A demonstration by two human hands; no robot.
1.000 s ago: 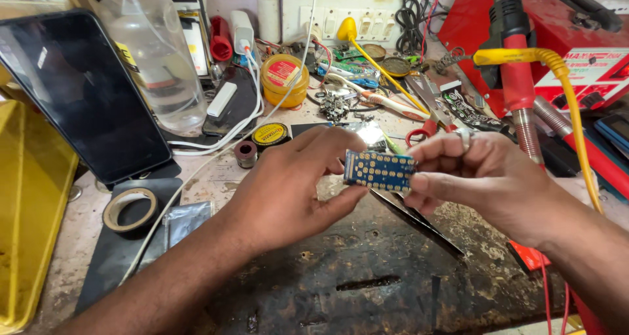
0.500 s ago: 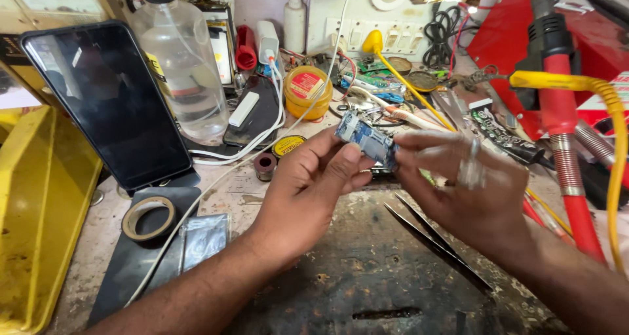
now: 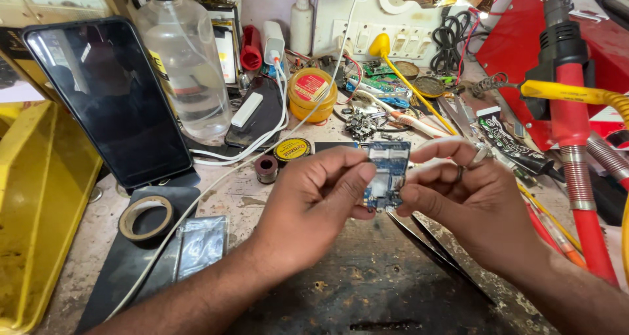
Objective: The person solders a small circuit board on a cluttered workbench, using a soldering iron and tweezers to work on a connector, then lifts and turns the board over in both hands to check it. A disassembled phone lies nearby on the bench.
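A small blue circuit board (image 3: 386, 172) is held upright above the worn workbench (image 3: 367, 282), in the middle of the view. My left hand (image 3: 314, 207) pinches its left edge between thumb and fingers. On the board's right edge my right hand (image 3: 475, 201), with a ring on one finger, grips it with the fingertips. Long metal tweezers (image 3: 429, 243) lie on the bench just under my right hand.
A dark phone (image 3: 108, 102) leans at back left beside a clear bottle (image 3: 180, 60). A yellow tray (image 3: 39, 210) lines the left edge. A tape roll (image 3: 145, 218), a yellow tin (image 3: 312, 94), white cables, a red hot-air tool (image 3: 570, 112) and scattered parts crowd the bench.
The board has been turned in both hands from lying lengthwise to standing on end, facing me. The view has shifted so hands sit lower and more central.
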